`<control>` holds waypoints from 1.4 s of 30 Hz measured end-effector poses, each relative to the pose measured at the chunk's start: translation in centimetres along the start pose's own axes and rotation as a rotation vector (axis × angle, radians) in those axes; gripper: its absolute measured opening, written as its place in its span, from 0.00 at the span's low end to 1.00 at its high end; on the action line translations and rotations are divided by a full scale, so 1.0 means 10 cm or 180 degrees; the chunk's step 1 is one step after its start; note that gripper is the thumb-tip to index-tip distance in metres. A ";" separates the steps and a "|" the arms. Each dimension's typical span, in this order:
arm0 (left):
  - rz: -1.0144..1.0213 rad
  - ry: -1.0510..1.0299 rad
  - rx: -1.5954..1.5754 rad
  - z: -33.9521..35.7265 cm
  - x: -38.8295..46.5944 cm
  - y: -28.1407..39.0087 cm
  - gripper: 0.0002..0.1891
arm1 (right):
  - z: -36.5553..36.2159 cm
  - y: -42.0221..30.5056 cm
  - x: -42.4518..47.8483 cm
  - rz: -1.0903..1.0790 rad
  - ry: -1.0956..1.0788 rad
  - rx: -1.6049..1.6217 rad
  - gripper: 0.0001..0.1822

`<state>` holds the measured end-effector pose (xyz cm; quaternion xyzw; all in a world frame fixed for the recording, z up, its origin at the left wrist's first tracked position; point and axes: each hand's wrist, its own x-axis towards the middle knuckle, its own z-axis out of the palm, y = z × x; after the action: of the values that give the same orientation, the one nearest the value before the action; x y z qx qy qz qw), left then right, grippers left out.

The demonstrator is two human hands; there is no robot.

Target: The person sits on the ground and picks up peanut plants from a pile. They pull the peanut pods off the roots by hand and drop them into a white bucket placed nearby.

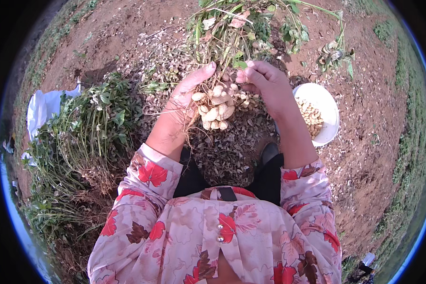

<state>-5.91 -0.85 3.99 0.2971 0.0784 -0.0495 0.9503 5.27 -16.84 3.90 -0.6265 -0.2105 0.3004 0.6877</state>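
Observation:
My left hand [188, 88] grips an uprooted peanut plant [230, 46] by the base of its stems, thumb on top. Its leafy stems point away from me. A cluster of pale peanut pods [216, 108] hangs from the roots on my side, beside the left palm. Fine roots trail over the left wrist. At the right of the root base, my right hand [266, 83] has its thumb and forefinger pinched at a small green leaf [240, 64]. The other right fingers curl near the pods, and their tips are partly hidden.
A white bucket [329, 106] with loose peanut pods [309, 119] stands to the right, partly behind my right forearm. Peanut plants [88, 142] lie heaped at the left near a white plastic sheet [44, 110]. Dry leaf litter [220, 156] covers the soil between my feet.

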 end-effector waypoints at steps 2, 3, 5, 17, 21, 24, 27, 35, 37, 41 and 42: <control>0.0027 0.0104 -0.0067 -0.04 0.02 0.01 0.21 | -0.02 0.00 -0.03 -0.0070 -0.0152 -0.0681 0.16; -0.0051 0.0005 -0.0067 -0.05 0.02 0.02 0.21 | -0.01 0.01 -0.04 -0.0355 -0.0067 -0.1119 0.16; -0.0209 -0.0195 -0.0069 -0.05 0.04 0.02 0.20 | 0.01 0.03 -0.06 -0.0931 0.0110 -0.1991 0.16; -0.0060 -0.0140 -0.0622 -0.04 0.11 -0.11 0.21 | 0.04 0.10 -0.08 -0.0743 -0.0216 -0.2614 0.14; -0.0058 0.0646 0.0197 0.12 0.05 -0.10 0.22 | -0.06 0.03 -0.02 0.0481 -0.0610 -0.0849 0.13; 0.0046 0.0647 0.0161 0.13 0.05 -0.11 0.20 | -0.09 -0.18 -0.09 0.0576 -0.0551 0.0794 0.12; 0.0038 0.0270 0.0209 0.16 0.03 -0.12 0.21 | -0.12 -0.19 -0.16 0.0519 -0.0457 0.1556 0.11; -0.0148 -0.0260 0.0375 0.27 -0.07 -0.08 0.26 | -0.07 -0.29 -0.32 0.0317 0.0046 0.1697 0.10; -0.0036 -0.0355 0.0092 0.18 -0.09 -0.15 0.24 | -0.09 -0.31 -0.35 0.0350 -0.0035 0.1692 0.10; -0.0050 -0.0922 -0.0168 -0.10 0.03 0.03 0.21 | -0.43 -0.45 -0.34 -0.0143 0.0096 0.2791 0.09; -0.0139 -0.0854 -0.0482 -0.11 0.00 0.16 0.19 | -0.85 -0.47 -0.36 -0.0494 0.0266 0.2537 0.09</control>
<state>-5.81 1.07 4.02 0.2135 -0.0393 -0.1034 0.9707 9.02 -25.73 7.80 -0.3049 -0.0961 0.2800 0.9052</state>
